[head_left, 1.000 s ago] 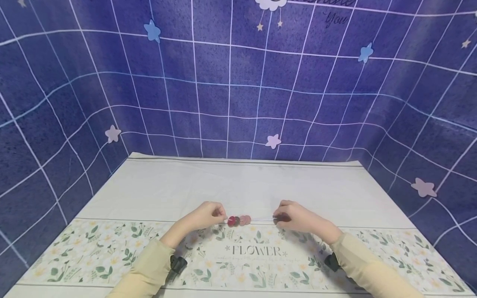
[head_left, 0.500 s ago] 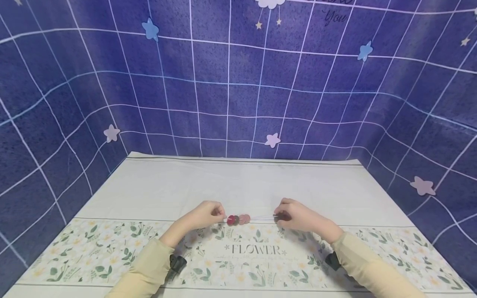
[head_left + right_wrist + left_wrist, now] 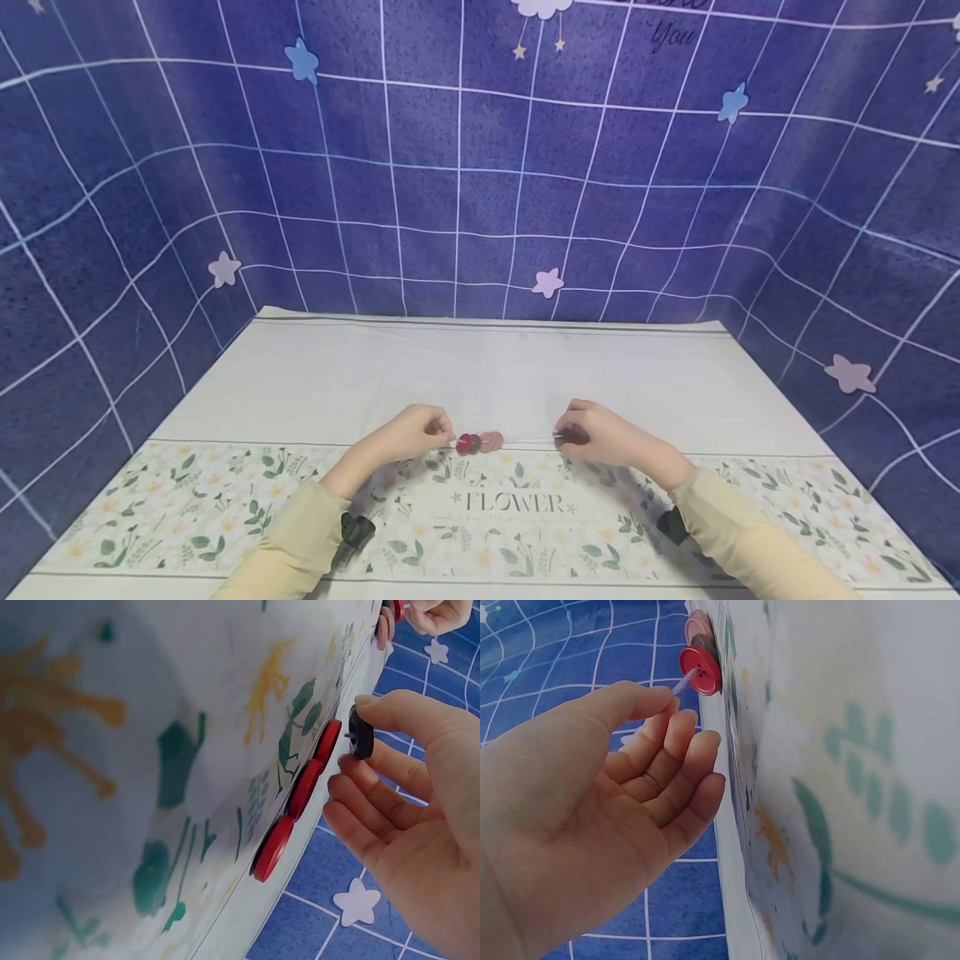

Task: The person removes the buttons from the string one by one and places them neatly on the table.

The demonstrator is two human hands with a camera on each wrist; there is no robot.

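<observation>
A light cord [image 3: 528, 437] stretches between my two hands, just above the table or on it. Threaded near its left end are a red button [image 3: 700, 670], a dark grey button [image 3: 475, 443] and pink buttons [image 3: 491, 442], side by side. My left hand [image 3: 416, 432] pinches the cord end between thumb and forefinger, beside the red button. In the right wrist view, my right hand [image 3: 416, 780] pinches a black button [image 3: 361, 733] on edge between thumb and forefinger. Below that hand three red buttons [image 3: 304, 790] lie in a row on the tablecloth.
A white cloth [image 3: 495, 367] with a printed flower band covers the table. Blue grid-patterned curtains [image 3: 420, 200] with stars stand behind and at both sides. Black wrist devices [image 3: 356, 531] sit under both forearms.
My right hand has shifted slightly to the right, away from the threaded buttons. The left hand keeps its pinch on the cord end and has hardly moved.
</observation>
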